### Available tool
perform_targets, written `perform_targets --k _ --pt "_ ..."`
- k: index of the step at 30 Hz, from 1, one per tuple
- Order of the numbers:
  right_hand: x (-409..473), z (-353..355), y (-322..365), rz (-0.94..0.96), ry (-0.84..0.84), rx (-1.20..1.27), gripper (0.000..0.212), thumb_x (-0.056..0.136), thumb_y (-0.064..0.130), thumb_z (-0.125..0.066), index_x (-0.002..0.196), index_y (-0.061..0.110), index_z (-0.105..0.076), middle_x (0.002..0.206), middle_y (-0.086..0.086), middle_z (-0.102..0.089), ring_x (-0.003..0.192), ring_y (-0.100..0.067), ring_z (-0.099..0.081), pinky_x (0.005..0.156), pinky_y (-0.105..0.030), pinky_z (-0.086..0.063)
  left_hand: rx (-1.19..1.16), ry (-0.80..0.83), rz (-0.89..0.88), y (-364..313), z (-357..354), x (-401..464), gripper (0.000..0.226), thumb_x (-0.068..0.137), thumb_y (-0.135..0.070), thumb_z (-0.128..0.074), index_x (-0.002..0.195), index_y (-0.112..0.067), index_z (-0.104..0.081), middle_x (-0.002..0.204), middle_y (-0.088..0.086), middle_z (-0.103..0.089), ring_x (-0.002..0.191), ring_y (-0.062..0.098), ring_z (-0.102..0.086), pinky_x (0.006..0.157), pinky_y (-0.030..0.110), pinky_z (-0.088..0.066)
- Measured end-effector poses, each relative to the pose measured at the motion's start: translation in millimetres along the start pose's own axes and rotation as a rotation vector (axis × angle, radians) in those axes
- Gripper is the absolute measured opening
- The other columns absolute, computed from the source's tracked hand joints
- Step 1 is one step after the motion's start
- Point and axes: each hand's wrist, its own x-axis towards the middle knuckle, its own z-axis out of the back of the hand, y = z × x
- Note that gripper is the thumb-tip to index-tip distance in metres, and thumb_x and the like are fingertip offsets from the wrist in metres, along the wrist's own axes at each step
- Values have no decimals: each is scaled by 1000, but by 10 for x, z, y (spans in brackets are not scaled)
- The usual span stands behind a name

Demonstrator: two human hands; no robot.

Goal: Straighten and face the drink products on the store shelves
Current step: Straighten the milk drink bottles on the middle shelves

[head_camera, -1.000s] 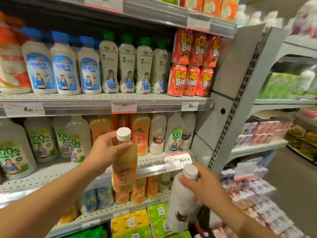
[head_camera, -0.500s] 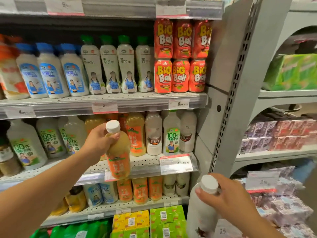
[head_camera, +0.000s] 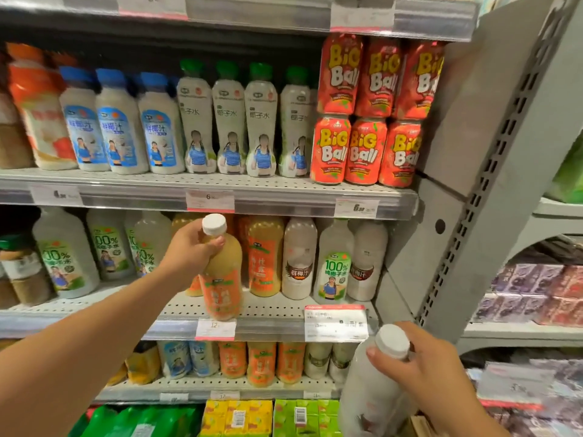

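Left hand [head_camera: 186, 253] grip curled round the orange juice bottle [head_camera: 222, 279] neck, base at the middle shelf [head_camera: 277, 310] front edge; right hand [head_camera: 419, 370] pinching the white bottle [head_camera: 369, 395] cap, below that shelf. Best: seat upright, label outward, flush beside its orange neighbour [head_camera: 265, 257].

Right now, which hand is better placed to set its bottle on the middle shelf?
Left. The left hand holds the orange-label bottle by the neck at the middle shelf front edge, beside matching bottles. The right hand holds the white bottle lower, below that shelf.
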Motion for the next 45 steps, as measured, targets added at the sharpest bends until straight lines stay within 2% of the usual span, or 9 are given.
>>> perform_targets --k 11,15,18,25,33,37,40,43,45 --pt "74 -291 266 3 -77 -41 28 63 57 -77 83 42 -64 81 32 -66 75 10 -60 57 -20 -45 180 273 -152 11 -38 221 30 93 -16 -63 118 -31 -54 108 -11 -63 103 8 -57 86 34 -46" --pt "104 -358 384 8 -81 -59 32 62 60 -76 85 39 -66 82 27 -67 76 10 -60 60 -22 -47 274 340 -176 -70 -169 204 35 94 -18 -61 126 -26 -52 116 -4 -61 108 17 -55 95 39 -46" --pt "113 -388 454 8 -84 -60 30 64 55 -79 86 39 -66 83 28 -67 78 10 -60 61 -22 -46 323 370 -188 -115 -293 204 34 93 -19 -61 125 -26 -50 114 -5 -59 107 16 -53 89 33 -40" --pt "38 -405 551 12 -81 -60 28 65 51 -81 86 41 -64 85 38 -63 80 14 -58 56 -9 -41 407 439 -164 -211 -436 216 40 92 -21 -62 130 -19 -50 119 1 -58 111 20 -53 92 33 -42" --pt "-64 -378 506 -2 -77 -54 31 59 53 -81 83 41 -65 82 36 -64 76 12 -60 55 -6 -42 294 266 -10 -182 -381 409 27 93 -26 -62 117 -13 -57 105 2 -61 102 23 -56 85 36 -45" --pt "-101 -393 443 -1 -108 -59 30 54 56 -78 78 44 -65 79 26 -68 75 7 -61 59 -11 -44 169 136 110 4 -125 559 10 90 -17 -65 95 -18 -57 104 6 -61 92 22 -57 75 33 -46" --pt "-121 -435 417 -21 -104 -63 27 56 48 -83 77 42 -67 78 23 -69 74 6 -61 63 -16 -47 185 158 61 173 -19 552 45 90 -22 -65 132 -17 -48 119 6 -59 102 23 -58 84 34 -49" --pt "-133 -486 408 -42 -82 -75 28 58 45 -85 78 41 -67 78 25 -68 72 7 -61 62 -14 -46 269 171 30 310 -69 469 60 86 -36 -69 136 -19 -40 126 7 -53 118 26 -52 98 44 -47" --pt "-133 -517 416 -52 -77 -78 28 58 44 -86 79 42 -67 77 24 -69 72 8 -60 59 -9 -43 378 32 7 434 -136 349 76 81 -47 -72 139 -17 -33 133 10 -39 129 30 -37 105 47 -39"
